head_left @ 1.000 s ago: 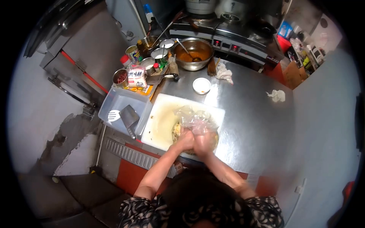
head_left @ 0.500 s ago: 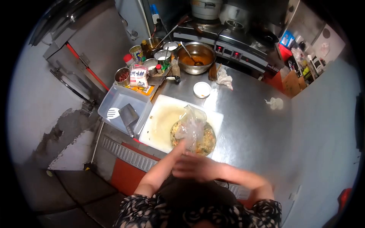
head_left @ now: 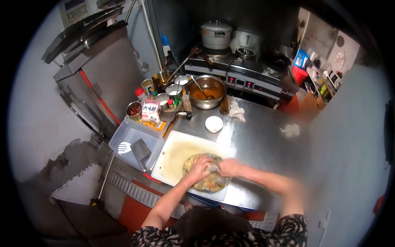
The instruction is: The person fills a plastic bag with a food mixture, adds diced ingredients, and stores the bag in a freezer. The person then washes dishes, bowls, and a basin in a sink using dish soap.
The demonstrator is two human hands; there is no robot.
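On the white cutting board [head_left: 170,155] sits a clear plastic bag [head_left: 209,186], round and full of a yellowish food mixture with green and orange bits. My left hand [head_left: 200,168] is on top of the bag, its fingers curled over the gathered plastic. Close on its right, my right hand [head_left: 230,168] is closed in a fist around the twisted neck of the bag. The plastic between the two hands is bunched and partly hidden by my fingers.
Left of the board, a plastic bin [head_left: 127,136] holds a scoop [head_left: 141,150] and a slotted turner [head_left: 124,147]. Behind stand a white bowl [head_left: 214,124], a steel basin of orange liquid [head_left: 205,92], a knife [head_left: 185,115] and seasoning containers. A stove [head_left: 242,78] is at the back.
My right hand has moved from in front of my body up to the bag's neck. My left hand has come over the bag top. The upright loose plastic is now gathered down. The view has tilted up.
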